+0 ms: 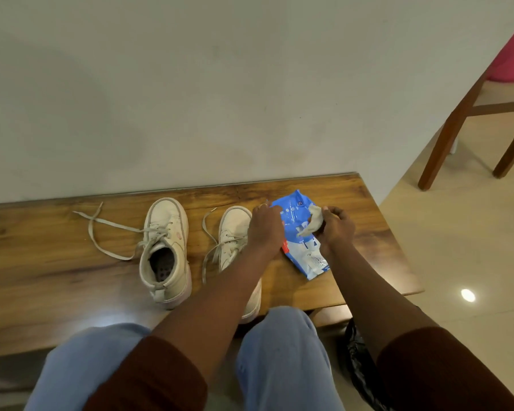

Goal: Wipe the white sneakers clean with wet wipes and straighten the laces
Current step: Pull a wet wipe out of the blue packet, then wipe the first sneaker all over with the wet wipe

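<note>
Two white high-top sneakers stand toe-away on a wooden bench point(42, 262). The left sneaker point(166, 250) has loose laces trailing far to the left. The right sneaker point(235, 232) is partly hidden under my left forearm, its laces untied. A blue wet-wipe pack point(306, 256) lies to the right of the shoes. My left hand point(264, 229) presses down on the pack's left side. My right hand point(336, 226) pinches a white wipe point(313, 222) that comes up out of the pack.
A pale wall runs right behind the bench. A wooden chair point(469, 114) with something pink on its seat stands on the tiled floor at the right. A black plastic bag point(356, 360) lies on the floor by my right knee. My knees in light jeans fill the foreground.
</note>
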